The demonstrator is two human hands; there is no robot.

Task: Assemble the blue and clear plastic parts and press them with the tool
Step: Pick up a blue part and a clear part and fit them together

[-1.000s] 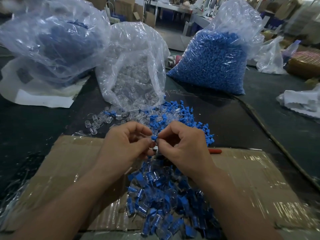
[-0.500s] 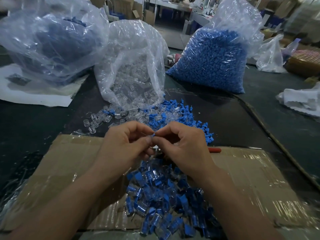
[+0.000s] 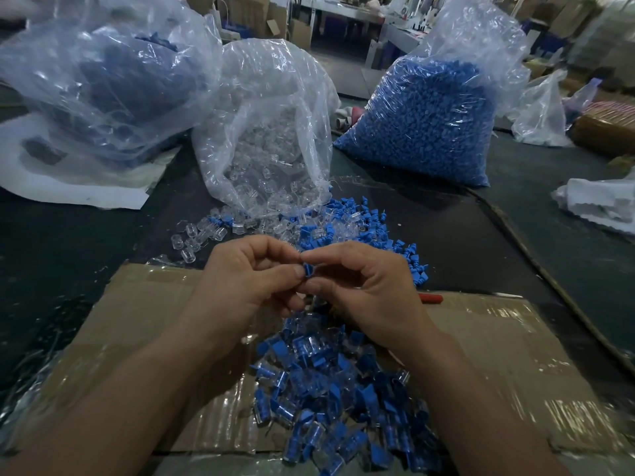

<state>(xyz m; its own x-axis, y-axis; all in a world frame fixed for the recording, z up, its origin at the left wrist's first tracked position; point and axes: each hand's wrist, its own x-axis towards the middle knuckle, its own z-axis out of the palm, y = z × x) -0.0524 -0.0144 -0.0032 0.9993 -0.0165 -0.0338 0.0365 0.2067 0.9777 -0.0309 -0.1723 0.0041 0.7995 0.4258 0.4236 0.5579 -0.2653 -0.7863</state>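
Left hand [image 3: 247, 280] and right hand [image 3: 371, 290] pinch one blue part [image 3: 308, 270] between their fingers at frame centre. Assembled parts [image 3: 336, 400] are heaped on the cardboard [image 3: 498, 355] below; bare cardboard lies toward both side edges.

Setting: indoor workshop, dim and bluish overall. Brighter light falls at the far back, top right.

Work surface: a wide table [image 3: 86, 255] with a dark, matte covering. A flattened cardboard sheet [image 3: 498, 355] lies on its near part, taped over, and the tape throws streaky glare. A white sheet [image 3: 86, 190] lies flat at the far left. Crumpled white material [image 3: 601, 201] sits at the right edge.

Behind the table: a strip of grey floor [image 3: 347, 68], then a pale workbench [image 3: 343, 13] on thin legs. Brown cardboard boxes [image 3: 300, 30] stand under and beside it. The clutter on the bench top is too blurred to identify.
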